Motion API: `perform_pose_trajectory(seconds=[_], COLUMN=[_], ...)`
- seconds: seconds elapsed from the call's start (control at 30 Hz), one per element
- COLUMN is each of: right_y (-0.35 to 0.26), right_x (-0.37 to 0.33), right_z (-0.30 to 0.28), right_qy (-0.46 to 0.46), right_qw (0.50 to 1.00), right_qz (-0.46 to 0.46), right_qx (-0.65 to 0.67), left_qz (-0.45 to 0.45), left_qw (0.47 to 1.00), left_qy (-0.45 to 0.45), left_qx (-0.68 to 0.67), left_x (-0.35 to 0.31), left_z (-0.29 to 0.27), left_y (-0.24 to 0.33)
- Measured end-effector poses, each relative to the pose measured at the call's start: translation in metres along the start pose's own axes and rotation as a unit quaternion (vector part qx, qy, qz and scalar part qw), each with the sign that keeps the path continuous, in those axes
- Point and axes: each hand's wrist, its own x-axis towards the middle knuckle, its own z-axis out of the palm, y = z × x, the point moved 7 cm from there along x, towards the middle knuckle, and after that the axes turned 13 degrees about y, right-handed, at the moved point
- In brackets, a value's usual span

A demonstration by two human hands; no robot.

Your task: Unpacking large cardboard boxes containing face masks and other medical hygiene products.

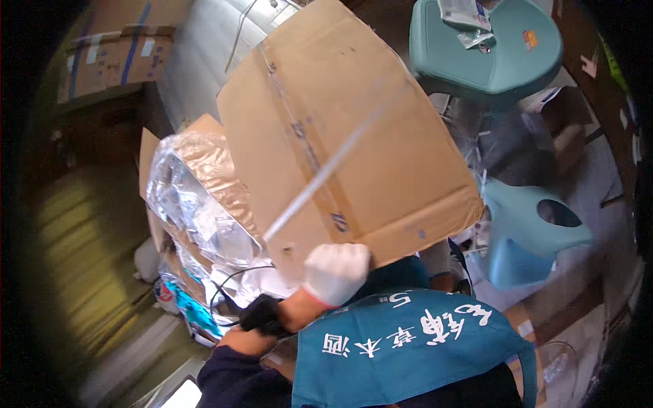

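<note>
Nearby: cardboard box (388, 156), green seat (476, 64), grey floor (598, 166)

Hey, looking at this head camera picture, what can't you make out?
Right hand: not seen in the head view, perhaps behind the taped cardboard carton.
Carton's far side: faces away from the head camera.
Contents within the crinkled silver foil: lost to glare in the head view.
Packet on the green plastic stool: cut off by the head view's top edge.
</note>
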Motion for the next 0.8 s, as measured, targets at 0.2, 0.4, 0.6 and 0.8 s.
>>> perform_pose_trajectory(seconds=[0.2,0.4,0.6,0.8], right_y=[-0.091,-0.203,-0.250,-0.246], right_x=[-0.109,-0.156,-0.062,-0.002], right_z=[0.053,0.054,0.209,0.285], right_qy=[0.242,0.442,0.134,-0.064], right_qw=[0.949,0.849,0.639,0.340], right_qz=[0.059,-0.257,-0.516,-0.483], right_qx=[0.191,-0.134,-0.555,-0.805], left_qz=[-0.173,-0.223,-0.279,-0.377], left_qw=[0.935,0.885,0.938,0.893], left_qy=[-0.270,-0.339,0.124,0.219], left_qx=[-0.153,-0.229,-0.164,-0.116], left_x=[-0.099,-0.121,-0.112,-0.112], left_z=[0.103,0.044,0.000,0.010], left_y=[0.066,0.044,-0.039,-0.111])
